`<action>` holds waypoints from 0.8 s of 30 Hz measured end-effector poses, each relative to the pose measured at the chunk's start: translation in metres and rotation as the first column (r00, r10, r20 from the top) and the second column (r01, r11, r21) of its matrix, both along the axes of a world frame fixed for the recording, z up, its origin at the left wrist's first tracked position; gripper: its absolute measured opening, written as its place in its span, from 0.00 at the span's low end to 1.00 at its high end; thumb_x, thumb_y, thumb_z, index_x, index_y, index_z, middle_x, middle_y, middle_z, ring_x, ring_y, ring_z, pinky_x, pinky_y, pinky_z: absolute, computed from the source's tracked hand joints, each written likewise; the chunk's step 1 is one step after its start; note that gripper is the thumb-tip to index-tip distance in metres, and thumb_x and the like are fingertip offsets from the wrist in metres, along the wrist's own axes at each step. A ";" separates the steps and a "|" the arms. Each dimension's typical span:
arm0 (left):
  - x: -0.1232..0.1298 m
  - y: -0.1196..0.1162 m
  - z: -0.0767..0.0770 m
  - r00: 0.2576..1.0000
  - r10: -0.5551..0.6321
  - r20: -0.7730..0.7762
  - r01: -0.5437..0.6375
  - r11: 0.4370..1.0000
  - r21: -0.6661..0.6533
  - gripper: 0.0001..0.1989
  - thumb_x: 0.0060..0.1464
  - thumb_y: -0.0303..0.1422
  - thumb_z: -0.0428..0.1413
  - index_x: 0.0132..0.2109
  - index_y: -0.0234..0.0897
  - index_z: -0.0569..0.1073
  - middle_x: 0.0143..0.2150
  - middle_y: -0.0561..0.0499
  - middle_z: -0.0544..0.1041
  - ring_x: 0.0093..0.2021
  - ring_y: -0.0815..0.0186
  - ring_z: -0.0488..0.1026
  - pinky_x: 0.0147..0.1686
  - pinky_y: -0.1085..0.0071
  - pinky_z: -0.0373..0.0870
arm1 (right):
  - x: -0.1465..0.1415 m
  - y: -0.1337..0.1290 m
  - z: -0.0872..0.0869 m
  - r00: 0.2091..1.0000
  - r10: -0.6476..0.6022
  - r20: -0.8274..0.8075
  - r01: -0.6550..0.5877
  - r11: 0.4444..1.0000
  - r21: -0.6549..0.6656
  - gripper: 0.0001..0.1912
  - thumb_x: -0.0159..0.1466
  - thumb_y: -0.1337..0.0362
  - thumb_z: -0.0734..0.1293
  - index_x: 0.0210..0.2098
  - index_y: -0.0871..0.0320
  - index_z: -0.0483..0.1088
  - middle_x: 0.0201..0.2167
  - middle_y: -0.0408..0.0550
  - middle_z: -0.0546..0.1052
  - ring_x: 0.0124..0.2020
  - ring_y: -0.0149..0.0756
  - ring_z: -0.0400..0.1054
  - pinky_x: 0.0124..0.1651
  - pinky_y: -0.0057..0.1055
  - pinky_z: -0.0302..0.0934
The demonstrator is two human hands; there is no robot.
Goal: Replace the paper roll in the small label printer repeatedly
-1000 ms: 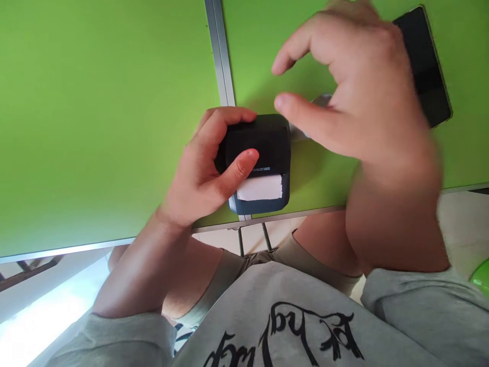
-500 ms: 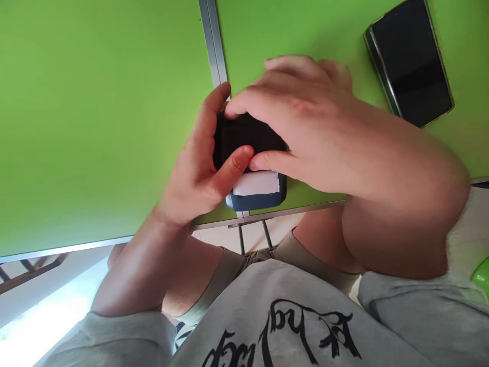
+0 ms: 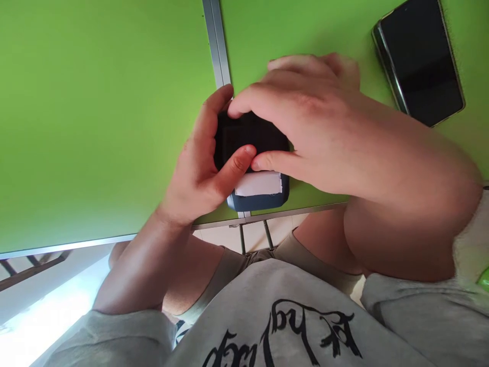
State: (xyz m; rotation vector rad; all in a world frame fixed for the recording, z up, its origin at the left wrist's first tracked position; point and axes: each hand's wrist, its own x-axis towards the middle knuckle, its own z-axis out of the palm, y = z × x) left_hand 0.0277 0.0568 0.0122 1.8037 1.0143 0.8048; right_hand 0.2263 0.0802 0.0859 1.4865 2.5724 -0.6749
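Observation:
A dark blue and black device (image 3: 263,202) with a white label (image 3: 260,183) lies on the green table close to its near edge. My left hand (image 3: 206,163) grips its left side, with the thumb over its top and a finger at its far corner. From the right, my right hand (image 3: 305,117) holds the same device, thumb on top near the left thumb and index finger at the far edge. The other right fingers are bent above the table, and the far side of the device is partly hidden.
A black smartphone (image 3: 424,61) rests at the back right, on or beside a dark object with a shiny edge. A metal strip (image 3: 218,46) runs across the green table (image 3: 95,102). The table's near edge borders my lap.
The view has shifted slightly, so the phone and table strip appear a little further right. Both hands keep nearly the same hold on the device.

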 end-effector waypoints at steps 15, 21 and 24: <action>0.000 0.004 -0.007 0.999 -0.047 0.004 0.047 0.998 0.048 0.29 0.70 0.50 0.54 0.69 0.40 0.63 0.70 0.40 0.70 0.70 0.49 0.69 0.71 0.46 0.69 | -0.004 0.000 0.005 1.000 -0.004 0.007 0.004 0.999 -0.033 0.19 0.71 0.60 0.64 0.61 0.47 0.68 0.60 0.44 0.74 0.62 0.49 0.70 0.76 0.67 0.46; -0.002 0.008 -0.007 0.994 -0.109 0.005 0.108 0.993 0.048 0.26 0.70 0.47 0.54 0.69 0.45 0.63 0.66 0.44 0.72 0.65 0.50 0.71 0.69 0.48 0.71 | -0.006 0.002 0.010 0.999 -0.018 0.047 0.020 0.998 -0.058 0.20 0.69 0.58 0.64 0.59 0.43 0.68 0.57 0.42 0.75 0.58 0.47 0.71 0.75 0.61 0.49; -0.001 0.008 -0.008 0.996 -0.090 0.008 0.090 0.993 0.083 0.25 0.70 0.48 0.53 0.67 0.44 0.65 0.63 0.45 0.73 0.66 0.50 0.71 0.68 0.50 0.71 | -0.004 0.002 0.009 1.000 0.001 0.017 0.000 0.999 -0.040 0.18 0.67 0.57 0.64 0.57 0.43 0.69 0.56 0.42 0.75 0.57 0.47 0.72 0.72 0.60 0.51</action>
